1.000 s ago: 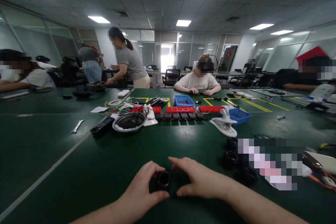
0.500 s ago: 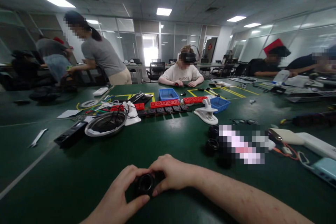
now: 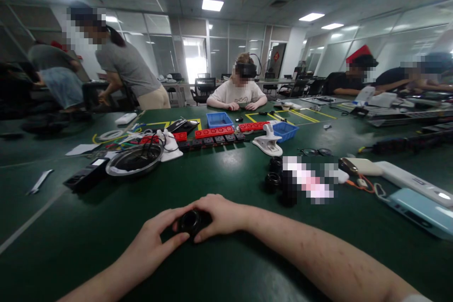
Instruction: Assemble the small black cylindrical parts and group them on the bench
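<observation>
Between my two hands, low in the middle of the head view, is a small black round part with a hollow, shiny-rimmed centre facing me. My left hand curls around its left side, thumb at the lower front and fingers over the top. From the right, my right hand grips it with the thumb below and the fingers behind. The part's far side is hidden by my fingers. Farther right on the green table, similar black round parts sit beside a blurred-out pink and white patch.
A white clip stand, blue trays and red socket strips line the middle. At left are a metal bowl, a black box and a wrench. Power banks lie right. A person sits opposite.
The whole view has shifted, so the table's things and my hands appear higher and slightly left. Both hands stay on the black round part, with the left fingers drawn a little closer around it.
</observation>
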The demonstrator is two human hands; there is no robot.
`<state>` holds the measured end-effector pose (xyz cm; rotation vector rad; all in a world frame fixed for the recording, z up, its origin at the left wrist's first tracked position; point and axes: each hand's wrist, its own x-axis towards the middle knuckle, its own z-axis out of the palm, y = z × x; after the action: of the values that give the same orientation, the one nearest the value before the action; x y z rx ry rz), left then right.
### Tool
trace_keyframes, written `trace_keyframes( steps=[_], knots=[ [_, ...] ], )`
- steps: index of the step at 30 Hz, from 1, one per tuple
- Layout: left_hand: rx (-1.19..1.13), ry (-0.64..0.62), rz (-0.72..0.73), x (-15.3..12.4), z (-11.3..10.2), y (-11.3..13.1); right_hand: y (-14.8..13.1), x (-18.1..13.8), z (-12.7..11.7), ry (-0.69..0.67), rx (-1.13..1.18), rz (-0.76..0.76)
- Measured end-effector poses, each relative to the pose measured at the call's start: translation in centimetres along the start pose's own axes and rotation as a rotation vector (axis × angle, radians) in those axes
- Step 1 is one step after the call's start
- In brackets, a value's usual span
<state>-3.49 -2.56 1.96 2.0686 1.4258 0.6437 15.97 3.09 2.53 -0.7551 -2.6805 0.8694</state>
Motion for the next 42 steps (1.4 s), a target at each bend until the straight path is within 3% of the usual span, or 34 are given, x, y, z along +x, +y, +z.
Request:
trace_keyframes(
  steps=[3,8,10,13,17,19,23,26,29,32,38,42],
  knots=[
    [0.033,-0.033,0.044,-0.1,-0.2,0.1,0.9,0.1,-0.9,-0.152,0.143,-0.018],
    [0.021,0.037,0.063,-0.1,0.4,-0.7,-0.5,-0.5,-2.3,-0.186,0.105,-0.012],
    [0.011,0.037,0.032,0.0,0.7,-1.1,-1.8,-1.0,-2.5,-0.084,0.101,0.014],
    [0.029,0.008,-0.001,0.2,0.9,-1.0,-3.5,-1.0,-1.5,0.162,-0.089,0.112],
    [0.066,-0.067,-0.006,0.5,0.6,0.0,-4.7,-0.5,0.2,0.191,-0.365,0.134],
    [0.073,-0.083,-0.017,0.5,0.5,0.5,-4.8,-0.5,0.4,0.294,-0.321,0.077],
    [0.113,-0.071,-0.008,0.2,0.4,1.3,-3.8,-1.0,0.3,0.583,-0.01,0.013],
    [0.167,-0.036,-0.007,0.0,0.0,1.4,-2.0,-0.8,1.2,0.624,0.146,0.026],
    [0.202,-0.023,-0.019,-0.6,-1.6,0.4,-0.1,0.0,2.5,0.56,0.206,0.116],
    [0.237,0.031,-0.145,-2.3,-4.4,-2.3,0.8,0.4,3.1,0.499,0.136,0.162],
    [0.368,0.311,-0.439,-5.9,-11.0,-9.5,0.9,0.4,3.1,0.412,-0.052,0.187],
    [0.394,0.418,-0.566,-6.8,-13.9,-12.1,0.8,0.4,3.2,0.403,-0.104,0.162]
  ],
)
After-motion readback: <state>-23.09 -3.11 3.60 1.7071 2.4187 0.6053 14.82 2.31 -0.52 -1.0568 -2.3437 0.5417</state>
